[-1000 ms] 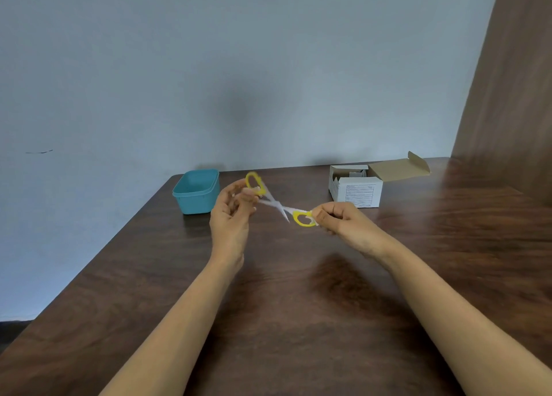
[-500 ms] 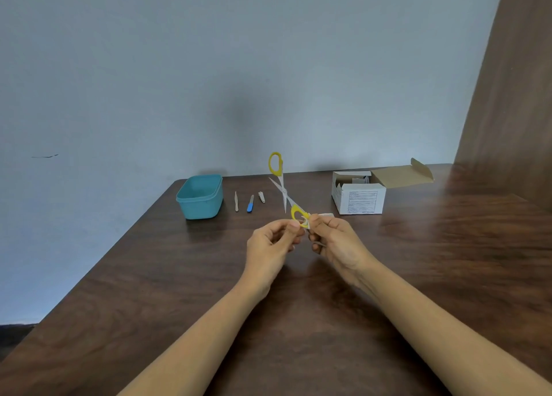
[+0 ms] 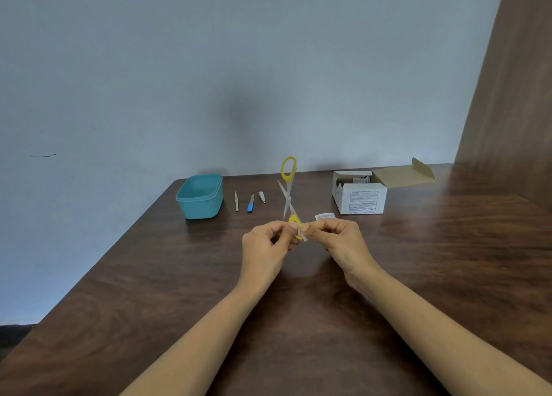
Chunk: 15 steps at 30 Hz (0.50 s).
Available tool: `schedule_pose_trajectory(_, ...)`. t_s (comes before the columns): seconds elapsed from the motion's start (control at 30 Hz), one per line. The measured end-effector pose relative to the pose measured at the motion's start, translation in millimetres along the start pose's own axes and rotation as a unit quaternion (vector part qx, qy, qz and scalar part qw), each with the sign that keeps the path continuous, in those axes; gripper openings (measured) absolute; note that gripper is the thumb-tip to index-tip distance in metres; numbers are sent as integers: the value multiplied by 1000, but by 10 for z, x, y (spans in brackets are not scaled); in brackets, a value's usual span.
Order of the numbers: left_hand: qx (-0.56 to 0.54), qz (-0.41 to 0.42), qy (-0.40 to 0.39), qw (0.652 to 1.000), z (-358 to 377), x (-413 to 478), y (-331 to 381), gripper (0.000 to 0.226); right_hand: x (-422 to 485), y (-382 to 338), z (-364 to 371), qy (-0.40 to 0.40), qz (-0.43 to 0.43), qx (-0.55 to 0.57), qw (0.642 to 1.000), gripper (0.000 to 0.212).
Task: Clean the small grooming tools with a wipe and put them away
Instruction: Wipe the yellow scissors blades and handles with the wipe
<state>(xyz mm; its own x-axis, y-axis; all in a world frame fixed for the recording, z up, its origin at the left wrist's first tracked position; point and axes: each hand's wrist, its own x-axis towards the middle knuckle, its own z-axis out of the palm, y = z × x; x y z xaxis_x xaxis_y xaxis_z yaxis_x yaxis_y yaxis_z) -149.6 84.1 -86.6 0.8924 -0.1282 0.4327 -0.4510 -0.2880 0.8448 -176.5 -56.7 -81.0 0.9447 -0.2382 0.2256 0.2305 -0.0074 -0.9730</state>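
Small yellow-handled scissors (image 3: 288, 191) stand spread open above the middle of the table, one handle loop up, the other down between my hands. My left hand (image 3: 266, 244) pinches the lower yellow loop. My right hand (image 3: 337, 240) pinches a small white wipe (image 3: 304, 234) against that same loop. Behind them lie a thin pale stick (image 3: 236, 201), a blue-handled file (image 3: 251, 203) and a small nail clipper (image 3: 262, 197) in a row. A teal plastic tub (image 3: 199, 197) sits left of them.
An open white cardboard box (image 3: 360, 197) with its flap folded back stands at the back right. A torn white wipe packet (image 3: 325, 216) lies just behind my right hand. A wooden panel rises at the right; the dark wooden table (image 3: 179, 291) ends against the wall.
The scissors swung from lying across between my hands to standing upright. My left hand moved from the upper loop down to the lower one, beside my right hand. The tools behind came into sight.
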Motion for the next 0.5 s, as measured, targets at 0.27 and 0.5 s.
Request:
schedule_pose_trajectory(0.27, 70, 32, -74, 994, 40, -48, -17, 22, 27, -43, -25, 11, -12, 19, 1000, 12)
schedule_pose_trajectory(0.5, 46, 19, 13, 999, 7, 8, -11, 23, 3, -88, -43, -43, 7, 3, 999, 8)
